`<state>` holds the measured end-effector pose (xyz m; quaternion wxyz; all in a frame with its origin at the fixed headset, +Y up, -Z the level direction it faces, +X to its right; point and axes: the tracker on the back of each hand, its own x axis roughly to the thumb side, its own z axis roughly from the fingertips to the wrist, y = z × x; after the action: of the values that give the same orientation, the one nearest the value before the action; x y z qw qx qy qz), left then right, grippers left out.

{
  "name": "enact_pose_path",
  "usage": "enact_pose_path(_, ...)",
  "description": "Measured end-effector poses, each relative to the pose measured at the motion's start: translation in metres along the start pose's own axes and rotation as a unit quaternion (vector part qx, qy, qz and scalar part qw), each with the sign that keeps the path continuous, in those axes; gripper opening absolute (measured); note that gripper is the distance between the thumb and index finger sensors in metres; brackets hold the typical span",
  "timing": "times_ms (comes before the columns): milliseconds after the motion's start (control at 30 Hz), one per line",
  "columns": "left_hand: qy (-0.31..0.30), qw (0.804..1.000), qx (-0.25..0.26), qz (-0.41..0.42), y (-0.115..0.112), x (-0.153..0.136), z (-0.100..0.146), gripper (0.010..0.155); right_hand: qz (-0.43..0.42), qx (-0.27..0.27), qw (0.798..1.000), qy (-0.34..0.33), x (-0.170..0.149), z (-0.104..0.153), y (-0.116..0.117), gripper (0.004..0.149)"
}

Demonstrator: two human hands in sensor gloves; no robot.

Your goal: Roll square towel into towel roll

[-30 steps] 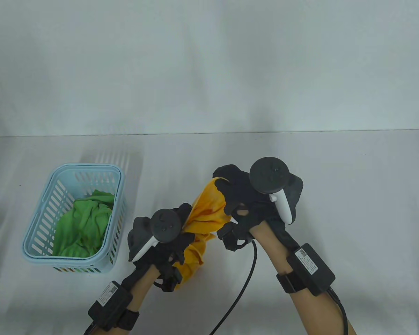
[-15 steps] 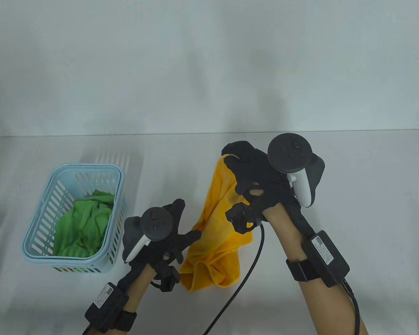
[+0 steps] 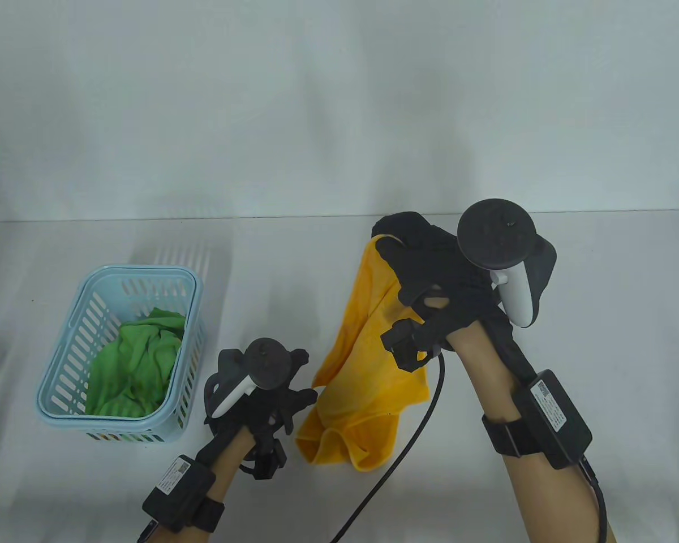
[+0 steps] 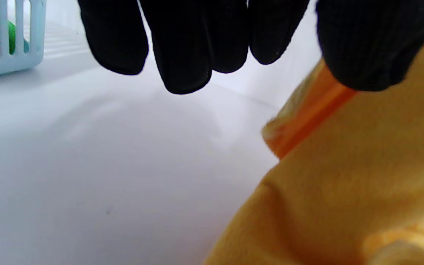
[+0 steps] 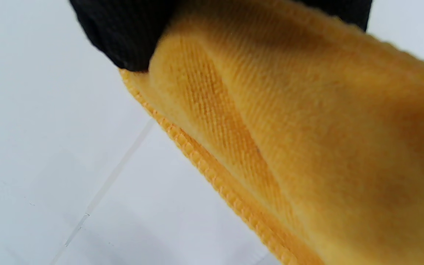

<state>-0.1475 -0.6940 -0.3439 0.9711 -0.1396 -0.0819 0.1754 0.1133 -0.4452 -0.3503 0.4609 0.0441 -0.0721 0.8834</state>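
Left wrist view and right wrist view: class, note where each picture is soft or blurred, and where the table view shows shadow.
Left wrist view: fingers and yellow towel soft. Right wrist view: towel hem sharp, upper right blurred. Table view: slatted shadow behind the basket.

Right hand [image 3: 430, 271] raised, fingers [image 5: 123, 40] pinched

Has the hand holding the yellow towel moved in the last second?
Yes. The right hand has carried the yellow towel up and rightward, away from the blue basket, toward the table's far edge.
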Motion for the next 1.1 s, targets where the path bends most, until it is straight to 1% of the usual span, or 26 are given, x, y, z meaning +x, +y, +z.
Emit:
enact_pose_path(133,0.008,1.000,-0.010,-0.020,-0.011,0.002,-0.005,0.076,0.000,0.001,1.000,-0.003,0.001,0.002,0.000,0.038)
enact_pose_path(267,0.022,0.999,0.010,-0.029,-0.017,0.003,-0.009,0.066,0.002,0.001,1.000,-0.005,0.001,0.004,-0.001,0.038)
enact_pose_path(400,0.031,0.999,0.032,-0.014,-0.014,0.001,-0.009,0.052,0.002,-0.006,1.000,0.000,-0.002,0.004,-0.004,0.038)
enact_pose_path(500,0.034,0.998,0.053,0.012,-0.006,-0.001,-0.005,0.045,0.004,-0.014,1.000,0.007,-0.007,0.003,-0.009,0.038)
enact_pose_path(633,0.056,0.994,0.082,0.042,0.007,-0.005,0.001,0.044,0.002,-0.028,0.999,0.022,-0.015,0.000,-0.019,0.038)
enact_pose_path(833,0.080,0.987,0.110,0.086,0.024,-0.018,0.009,0.043,0.009,-0.058,0.997,0.046,-0.031,0.000,-0.044,0.038)
enact_pose_path(967,0.091,0.980,0.138,0.115,0.036,-0.024,0.017,0.043,0.019,-0.075,0.995,0.062,-0.045,0.001,-0.059,0.038)
enact_pose_path(1100,0.074,0.974,0.151,0.155,0.050,-0.021,0.026,0.042,0.021,-0.096,0.992,0.080,-0.064,0.005,-0.076,0.038)
